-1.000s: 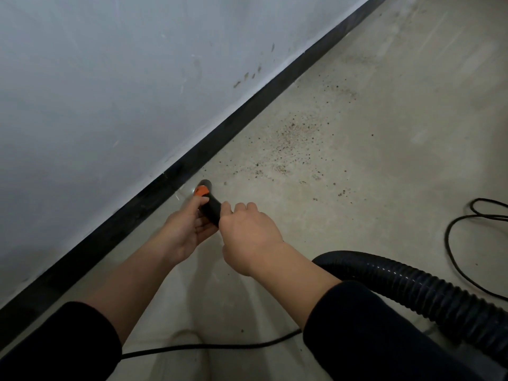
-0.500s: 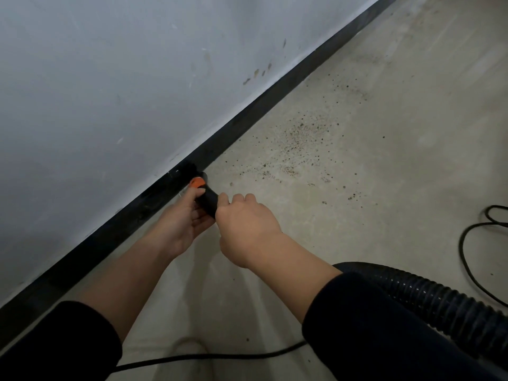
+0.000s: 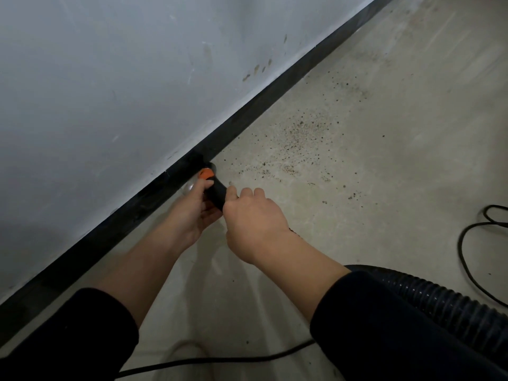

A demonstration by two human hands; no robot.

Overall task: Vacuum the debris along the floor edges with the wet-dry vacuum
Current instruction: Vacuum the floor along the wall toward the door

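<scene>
Black nozzle (image 3: 217,192), orange collar, tip at baseboard (image 3: 247,116); ribbed hose (image 3: 439,303) lower right; dark debris (image 3: 299,138) scattered ahead.

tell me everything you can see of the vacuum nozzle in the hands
The vacuum nozzle is a black tube, plastic by its look, with an orange band near the tip. It slants down to the floor at the foot of the black baseboard; its mouth is blurred. The left hand grips it just behind the band, the right hand farther back.
</scene>
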